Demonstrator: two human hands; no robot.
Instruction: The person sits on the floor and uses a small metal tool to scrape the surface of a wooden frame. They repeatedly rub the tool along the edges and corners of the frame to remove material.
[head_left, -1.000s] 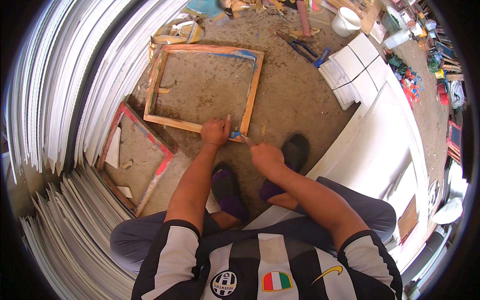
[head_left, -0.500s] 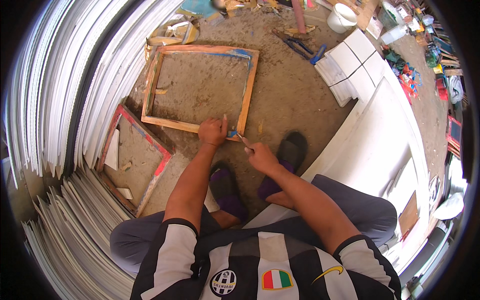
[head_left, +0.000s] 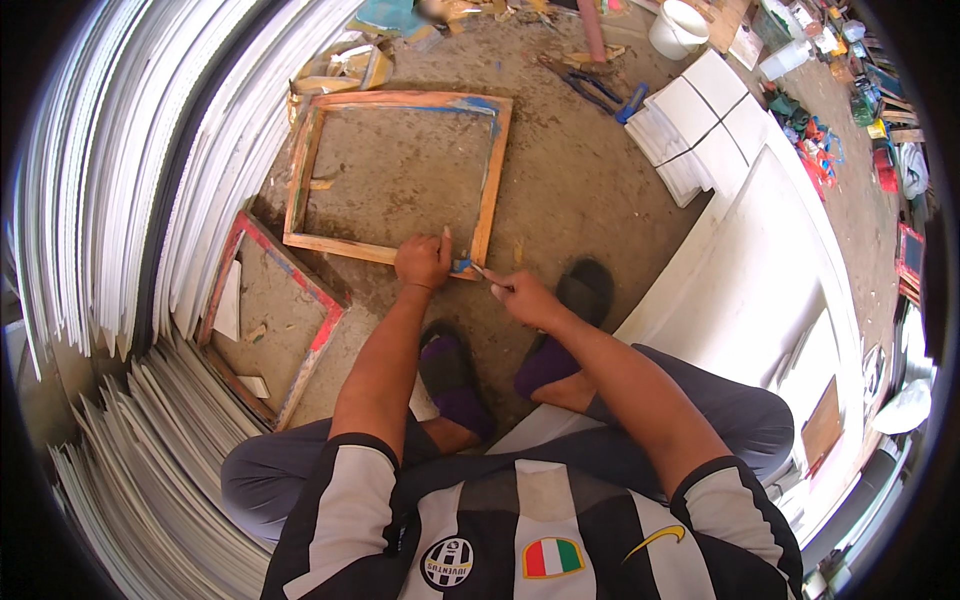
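A rectangular wooden frame, worn and stained with blue paint, lies flat on the dirty floor. My left hand grips its near rail close to the near right corner, thumb pointing away from me. In my right hand, fingers closed, is a slim hand tool with a thin metal tip. That tip meets the blue-painted corner; most of the handle is hidden in my fist, so its exact kind cannot be told.
Left of my feet lies a red-stained frame. White sheets are stacked along the left side. Tools with blue handles, cut white panels, a large white board and a white bucket are at the right.
The tool's tip and my right hand have shifted slightly at the corner. The view has moved a little; my left hand keeps its hold on the frame.
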